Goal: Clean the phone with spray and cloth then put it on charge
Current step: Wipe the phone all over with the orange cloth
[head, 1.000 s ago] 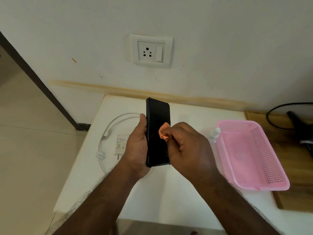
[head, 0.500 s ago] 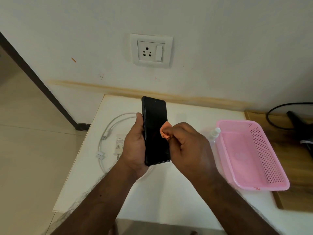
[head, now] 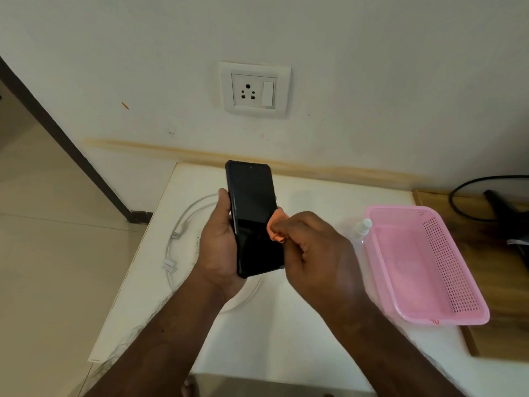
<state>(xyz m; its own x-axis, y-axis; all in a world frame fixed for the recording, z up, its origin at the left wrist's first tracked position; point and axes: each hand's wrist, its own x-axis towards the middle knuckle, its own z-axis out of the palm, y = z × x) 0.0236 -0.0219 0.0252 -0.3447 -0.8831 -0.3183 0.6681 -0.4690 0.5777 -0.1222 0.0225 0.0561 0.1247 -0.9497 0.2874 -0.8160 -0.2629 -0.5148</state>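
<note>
My left hand point(head: 220, 242) grips a black phone point(head: 252, 207) upright above the white table, its dark screen facing me. My right hand point(head: 317, 253) is bunched around a small orange cloth point(head: 275, 224) that presses on the screen's right side. A clear spray bottle with a white cap point(head: 361, 227) stands behind my right hand, beside the pink basket. A white charging cable point(head: 183, 222) lies coiled on the table to the left, and its adapter is mostly hidden behind my left hand.
A wall socket with a switch point(head: 254, 90) sits above the white table point(head: 286, 319). A pink perforated basket point(head: 423, 265) rests at the right. Beyond it, a wooden surface point(head: 503, 282) holds a black cable and a dark object. Tiled floor lies to the left.
The phone has tilted and shifted slightly left in my left hand, showing more screen. The cloth in my right hand has stayed against the screen's right side.
</note>
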